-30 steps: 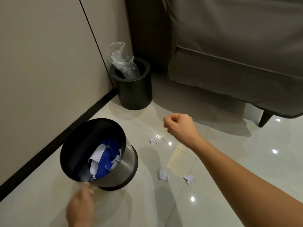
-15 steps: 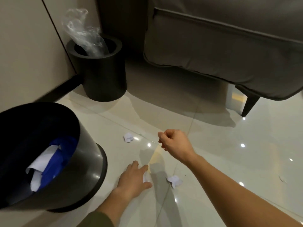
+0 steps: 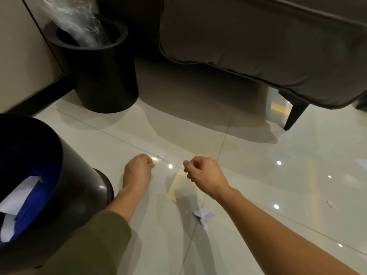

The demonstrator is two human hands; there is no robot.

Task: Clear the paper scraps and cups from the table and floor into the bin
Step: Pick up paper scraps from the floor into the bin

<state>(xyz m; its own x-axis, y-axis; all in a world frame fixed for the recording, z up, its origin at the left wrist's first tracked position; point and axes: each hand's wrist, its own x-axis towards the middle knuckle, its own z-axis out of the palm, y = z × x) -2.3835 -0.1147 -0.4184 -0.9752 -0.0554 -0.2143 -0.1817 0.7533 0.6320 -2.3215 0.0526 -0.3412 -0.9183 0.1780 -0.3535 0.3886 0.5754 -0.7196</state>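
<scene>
The steel bin stands at the lower left, with white and blue paper inside. My left hand rests low on the tiled floor just right of the bin, fingers curled shut; any paper in it is hidden. My right hand hovers beside it in a loose fist, and I see nothing in it. One white paper scrap lies on the floor under my right forearm. A smaller scrap lies further right, and another scrap shows at the right edge.
A second black bin with a clear plastic liner stands against the wall at the back left. A grey sofa overhangs the floor at the back, its dark leg at the right. The floor is glossy tile.
My left hand left the bin, covered one scrap, then moved forward onto the spot of the farther scrap. Both scraps are gone from sight. The view shifted right and closer.
</scene>
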